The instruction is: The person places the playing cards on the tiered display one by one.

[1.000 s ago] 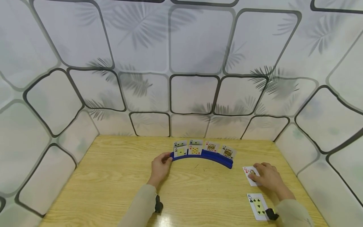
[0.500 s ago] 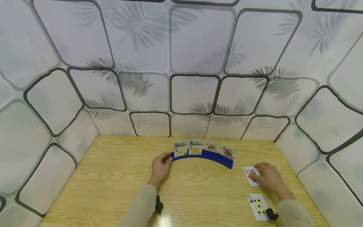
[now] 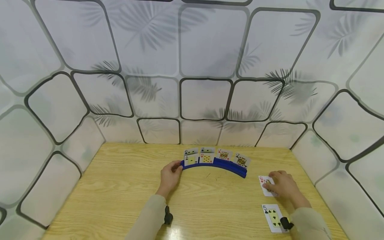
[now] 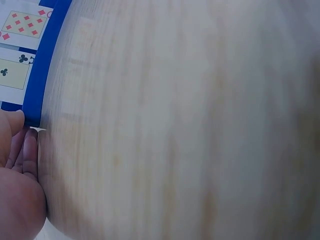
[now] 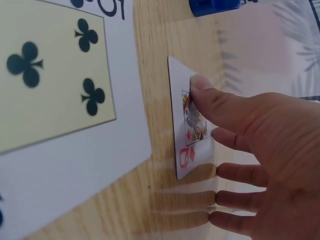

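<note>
My left hand (image 3: pixel 170 176) grips the left end of a curved blue card holder (image 3: pixel 229 165), thumb at its front and fingers behind the end. An ace of clubs (image 3: pixel 191 160) and a diamond card (image 3: pixel 206 158) stand in its front row, each with another card behind. Two jacks stand farther right. At the right, my right hand (image 3: pixel 287 187) holds a queen of diamonds (image 5: pixel 192 125), low over the table. Its thumb lies on the card's face and the index finger is at the far edge; the other fingertips touch down beyond it.
A five of clubs (image 3: pixel 273 218) lies face up nearer me, partly under my right wrist. The wooden table (image 3: pixel 120 186) meets patterned walls (image 3: pixel 156 130) at the back and sides.
The queen of diamonds has shifted slightly to the right under my right hand. My left hand and the card holder stay in place.
</note>
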Demonstrator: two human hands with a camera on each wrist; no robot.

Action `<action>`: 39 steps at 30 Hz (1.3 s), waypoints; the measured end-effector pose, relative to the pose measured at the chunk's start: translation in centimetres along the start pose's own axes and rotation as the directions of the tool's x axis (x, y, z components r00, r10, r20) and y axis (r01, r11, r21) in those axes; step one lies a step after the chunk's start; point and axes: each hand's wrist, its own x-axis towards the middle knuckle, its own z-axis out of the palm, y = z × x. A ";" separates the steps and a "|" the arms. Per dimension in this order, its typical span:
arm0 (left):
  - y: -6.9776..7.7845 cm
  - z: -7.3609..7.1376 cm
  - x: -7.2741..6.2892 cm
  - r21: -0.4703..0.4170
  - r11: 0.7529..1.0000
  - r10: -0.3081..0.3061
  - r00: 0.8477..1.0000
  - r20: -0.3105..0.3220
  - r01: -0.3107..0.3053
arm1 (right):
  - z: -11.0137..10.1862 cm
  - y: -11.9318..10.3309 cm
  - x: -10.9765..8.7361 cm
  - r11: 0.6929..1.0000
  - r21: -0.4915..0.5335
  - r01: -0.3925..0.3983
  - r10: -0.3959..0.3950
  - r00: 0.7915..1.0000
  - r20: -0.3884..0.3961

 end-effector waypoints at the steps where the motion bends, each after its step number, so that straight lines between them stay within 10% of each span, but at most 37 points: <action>1: 0.0 0.0 0.0 -0.002 1.000 -0.005 1.000 0.001 0.005 | 0.0 0.0 0.0 1.000 0.003 -0.002 0.002 1.000 0.000; 39: -0.1 -0.1 0.1 -0.006 1.000 -0.001 1.000 0.011 0.001 | 0.5 0.3 0.0 0.996 0.061 -0.068 0.070 0.997 -0.030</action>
